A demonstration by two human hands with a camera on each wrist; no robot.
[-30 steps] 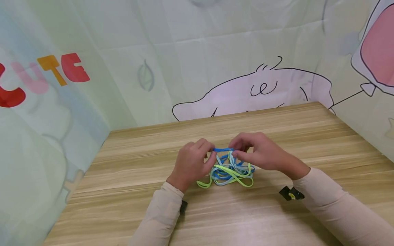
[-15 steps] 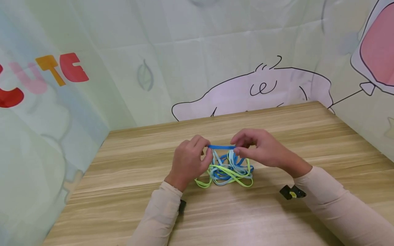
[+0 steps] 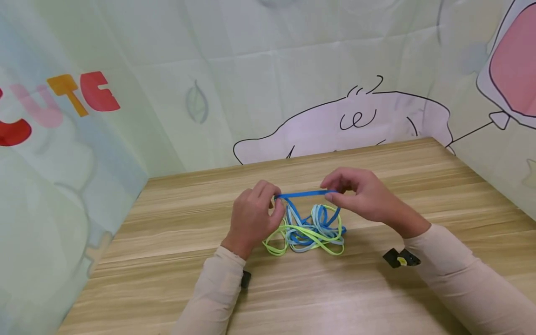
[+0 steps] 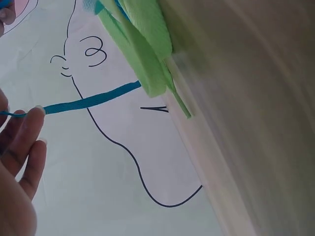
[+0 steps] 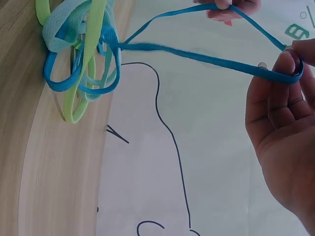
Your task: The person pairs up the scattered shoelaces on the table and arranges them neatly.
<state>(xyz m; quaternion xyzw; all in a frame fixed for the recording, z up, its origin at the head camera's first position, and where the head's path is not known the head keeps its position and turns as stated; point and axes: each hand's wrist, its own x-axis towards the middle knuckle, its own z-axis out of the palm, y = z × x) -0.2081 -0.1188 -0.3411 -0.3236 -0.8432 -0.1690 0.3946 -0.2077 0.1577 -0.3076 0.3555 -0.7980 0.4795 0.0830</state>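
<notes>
A tangle of flat shoelaces lies on the table in the head view, with a lime-green lace [image 3: 320, 238], a light-blue lace [image 3: 299, 249] and a blue shoelace [image 3: 303, 194] wound together. My left hand [image 3: 253, 216] pinches the blue shoelace between thumb and fingers, left of and above the tangle. On the other side, my right hand [image 3: 366, 195] also pinches it. Between both hands runs a nearly straight stretch of blue, raised off the table. In the right wrist view the lace loops around the right fingers [image 5: 280, 105], and two blue strands lead away from there.
The wood-grain table [image 3: 180, 223] extends around the tangle. A printed cloth [image 3: 209, 107] hangs behind it and along both sides. Dark pieces with a yellow mark [image 3: 402, 258] show beside the right sleeve, and another dark piece [image 3: 245, 279] beside the left.
My hands have moved apart and upward, the right one also to the right. The blue stretch between them has grown longer, while most of the tangle stays where it was.
</notes>
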